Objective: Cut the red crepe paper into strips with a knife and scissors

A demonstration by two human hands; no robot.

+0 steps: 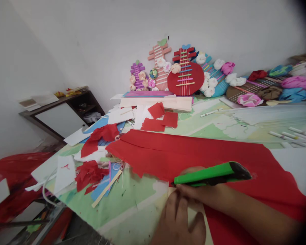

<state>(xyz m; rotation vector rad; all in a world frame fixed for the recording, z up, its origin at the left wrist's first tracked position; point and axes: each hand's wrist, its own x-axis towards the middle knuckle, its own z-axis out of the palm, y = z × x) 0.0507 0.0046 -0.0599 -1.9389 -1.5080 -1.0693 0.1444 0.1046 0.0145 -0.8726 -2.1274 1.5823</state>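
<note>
The green craft knife (pixel 206 174) is above the near edge of the red sheet (pixel 199 146), right of the table's middle. Its long axis runs mostly sideways, climbing a little from left to right: the narrow green end points left, toward the fingertips below it, and the broad black end points right and slightly away from the person. Any blade at the narrow end is hidden or too small to make out.

The right hand (pixel 206 193) grips the knife near that narrow end, the thumb pinching from the near side; the other fingers are mostly hidden behind the handle. The forearm runs off toward the lower right. The left hand (pixel 177 228) reaches in from the bottom edge, its two visible front fingers close together and laid on a cream piece (pixel 205 224), the thumb bent apart from them. Its remaining fingers cannot be told clearly, and the wrist is cut off.

The red sheet spreads behind and right of both hands, its right end fading into a dark corner. To the left lie crumpled red scraps (pixel 91 173) and a pale strip (pixel 107 189). Farther back, a red lute-shaped craft (pixel 186 80) leans near the wall, its lower left partly covered by paper flowers (pixel 175 68).
</note>
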